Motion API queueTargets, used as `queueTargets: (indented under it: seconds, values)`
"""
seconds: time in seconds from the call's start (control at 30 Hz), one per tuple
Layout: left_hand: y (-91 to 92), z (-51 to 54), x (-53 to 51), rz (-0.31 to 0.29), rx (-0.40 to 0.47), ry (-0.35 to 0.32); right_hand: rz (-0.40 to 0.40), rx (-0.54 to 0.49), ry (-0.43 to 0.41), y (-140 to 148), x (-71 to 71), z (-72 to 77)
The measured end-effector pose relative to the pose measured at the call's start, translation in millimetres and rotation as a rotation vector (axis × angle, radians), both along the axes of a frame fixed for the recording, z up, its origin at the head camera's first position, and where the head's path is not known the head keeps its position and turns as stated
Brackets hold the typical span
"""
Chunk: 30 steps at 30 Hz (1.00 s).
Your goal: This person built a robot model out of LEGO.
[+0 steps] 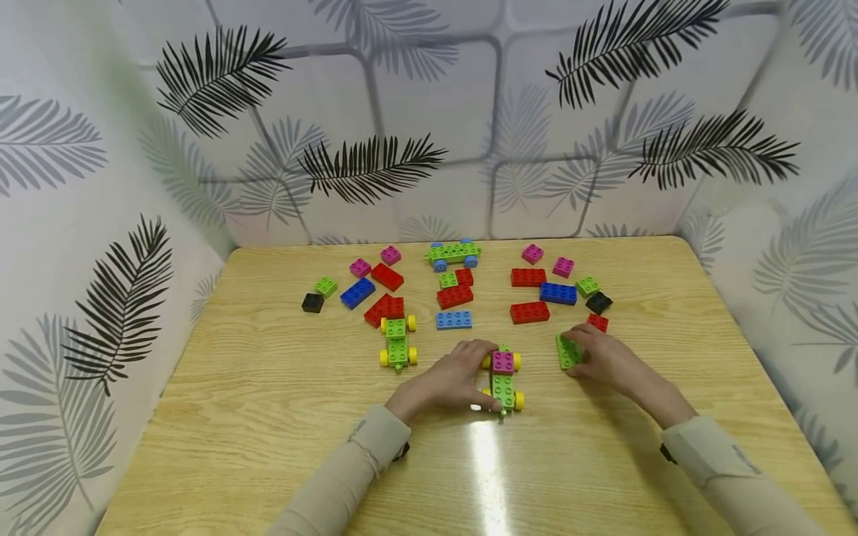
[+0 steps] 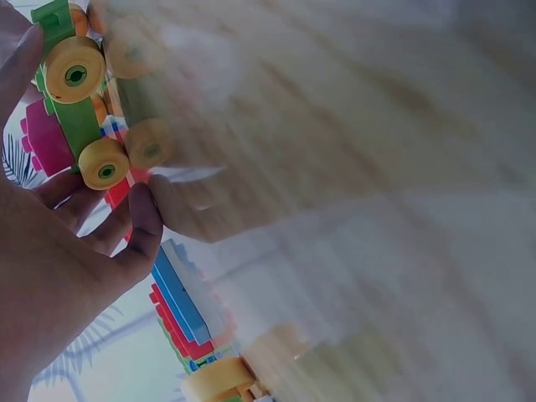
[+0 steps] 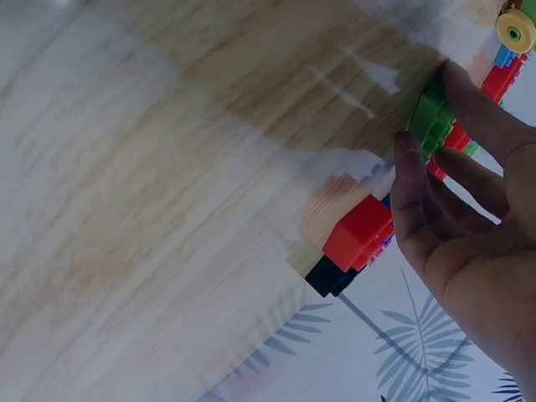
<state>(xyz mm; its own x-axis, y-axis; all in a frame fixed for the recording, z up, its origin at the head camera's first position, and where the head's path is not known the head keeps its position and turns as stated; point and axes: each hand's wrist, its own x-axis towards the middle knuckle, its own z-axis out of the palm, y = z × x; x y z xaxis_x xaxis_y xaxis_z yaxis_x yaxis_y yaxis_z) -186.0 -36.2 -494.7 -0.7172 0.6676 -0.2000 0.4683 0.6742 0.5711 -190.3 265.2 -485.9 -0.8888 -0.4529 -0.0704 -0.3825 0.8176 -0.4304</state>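
In the head view, a green wheeled base (image 1: pixel 503 388) with yellow wheels stands near the table's middle, a magenta brick (image 1: pixel 503 362) on its far end. My left hand (image 1: pixel 456 377) grips this car from its left side, thumb at the near end and fingers at the far end. To the right, my right hand (image 1: pixel 606 361) holds a green brick (image 1: pixel 567 352) by its ends between thumb and fingers. The right wrist view shows that green brick (image 3: pixel 432 119) low over or on the table; which, I cannot tell.
Another green car (image 1: pixel 398 344) with yellow wheels stands left of my left hand. Behind are a green base with blue wheels (image 1: pixel 453 253), a light blue brick (image 1: pixel 453 320), and several red, blue, magenta, green and black bricks. A red brick (image 1: pixel 597 322) lies just beyond my right hand.
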Motion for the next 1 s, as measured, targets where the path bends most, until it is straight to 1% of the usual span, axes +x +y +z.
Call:
queueTargets:
  seconds: [0.2,0.43,0.53,0.7,0.83,1.0]
  values:
    - [2.6,-1.7,-1.5,-0.003,0.006,-0.004,-0.045,0.012,-0.006,-5,0.5,-2.1]
    - [3.4,-1.8,-3.3,-0.012,0.005,-0.005,-0.100,-0.099,0.001,-14,4.2,4.7]
    - [3.6,-1.6,-3.7,-0.017,0.003,-0.001,-0.088,-0.147,0.023,-20,6.7,9.7]
    - [4.0,-1.0,-3.8,-0.018,-0.001,-0.004,-0.017,-0.196,0.045,-36,13.5,17.6]
    - [4.8,-0.9,-3.8,-0.011,-0.004,-0.005,0.027,-0.191,0.051,-49,17.9,21.1]
    - [5.7,-1.2,-4.0,-0.009,-0.012,0.004,0.045,-0.169,0.042,-61,18.9,22.5]
